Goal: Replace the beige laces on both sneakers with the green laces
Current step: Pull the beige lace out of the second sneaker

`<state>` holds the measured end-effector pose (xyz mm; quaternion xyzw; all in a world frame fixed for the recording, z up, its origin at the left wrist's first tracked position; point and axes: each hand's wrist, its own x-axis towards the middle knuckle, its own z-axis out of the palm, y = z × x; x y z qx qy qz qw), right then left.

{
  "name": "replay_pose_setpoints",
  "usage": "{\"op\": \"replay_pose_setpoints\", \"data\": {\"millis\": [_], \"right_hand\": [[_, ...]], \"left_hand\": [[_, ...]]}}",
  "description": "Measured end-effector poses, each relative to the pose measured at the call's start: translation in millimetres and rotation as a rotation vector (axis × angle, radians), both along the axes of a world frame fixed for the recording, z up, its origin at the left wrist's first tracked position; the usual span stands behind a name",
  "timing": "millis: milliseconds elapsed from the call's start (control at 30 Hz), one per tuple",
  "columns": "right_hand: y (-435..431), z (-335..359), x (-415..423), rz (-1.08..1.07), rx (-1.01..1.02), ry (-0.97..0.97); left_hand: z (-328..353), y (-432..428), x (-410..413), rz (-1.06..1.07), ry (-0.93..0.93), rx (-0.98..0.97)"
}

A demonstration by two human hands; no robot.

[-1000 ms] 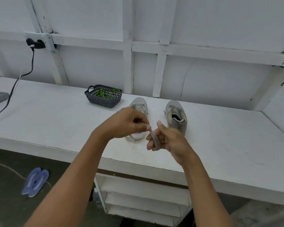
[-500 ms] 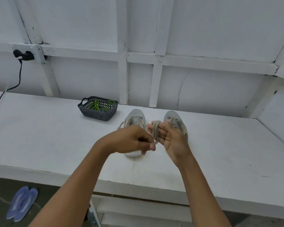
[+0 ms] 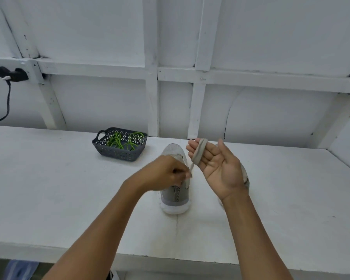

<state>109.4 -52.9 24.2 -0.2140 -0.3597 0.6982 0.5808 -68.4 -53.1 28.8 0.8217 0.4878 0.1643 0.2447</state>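
A beige lace is coiled in loops around the straight fingers of my right hand, palm up. My left hand pinches the free end of that lace just below the coil. Under my left hand stands the left grey sneaker, heel toward me. The right sneaker is mostly hidden behind my right hand. Green laces lie in a dark basket at the back left of the sneakers.
The white bench runs to a white framed wall behind. A black plug and cable hang on the wall at far left. Blue slippers lie on the floor below the bench's front edge.
My right hand has turned palm up and lifted, with the lace loops now around its fingers. My left hand has dropped slightly, still pinching the lace end. The camera has come closer to the bench.
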Motion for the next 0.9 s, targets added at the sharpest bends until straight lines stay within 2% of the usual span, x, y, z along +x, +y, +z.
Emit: {"op": "replay_pose_setpoints", "data": {"millis": [67, 167, 300, 367, 433, 500, 567, 633, 667, 733, 833, 900], "right_hand": [[6.5, -6.7, -4.0, -0.110, 0.021, -0.219], [4.2, -9.3, -9.9, -0.206, 0.066, -0.607], [-4.4, -3.6, -8.6, -0.116, 0.097, -0.716], [-4.9, 1.2, -5.6, -0.092, 0.065, -0.609], [-2.9, 4.4, 0.7, -0.050, -0.018, -0.334], [-1.5, 5.7, 10.0, -0.033, -0.064, -0.083], [-0.2, 4.3, 19.7, -0.064, -0.069, 0.081], [2.3, 1.2, 27.3, -0.110, -0.049, 0.165], [4.2, -0.8, 31.2, -0.139, -0.044, 0.148], [7.2, -8.7, 37.5, -0.213, -0.039, -0.077], [1.9, -11.5, 49.2, -0.351, -0.014, -0.665], [-8.2, -4.0, 53.8, -0.325, 0.005, -0.842]], "left_hand": [[8.6, -3.1, 3.7, -0.117, 0.082, -0.057], [32.8, 2.2, -1.9, -0.156, 0.041, -0.020], [51.6, 22.7, -19.6, -0.033, -0.164, 0.098], [47.1, 35.6, -24.1, 0.039, -0.273, 0.137], [37.1, 43.7, -20.4, 0.092, -0.297, 0.168], [24.1, 45.2, -6.9, 0.103, -0.252, 0.143], [11.7, 39.1, 12.4, 0.060, -0.197, 0.094], [5.5, 27.7, 32.2, -0.024, -0.102, 0.080], [5.8, 22.5, 41.6, -0.071, -0.044, 0.079], [12.5, 14.7, 51.4, -0.162, 0.041, 0.074], [35.1, 13.6, 55.4, -0.253, 0.049, 0.090], [50.5, 19.7, 54.3, -0.251, -0.001, 0.124]]}}
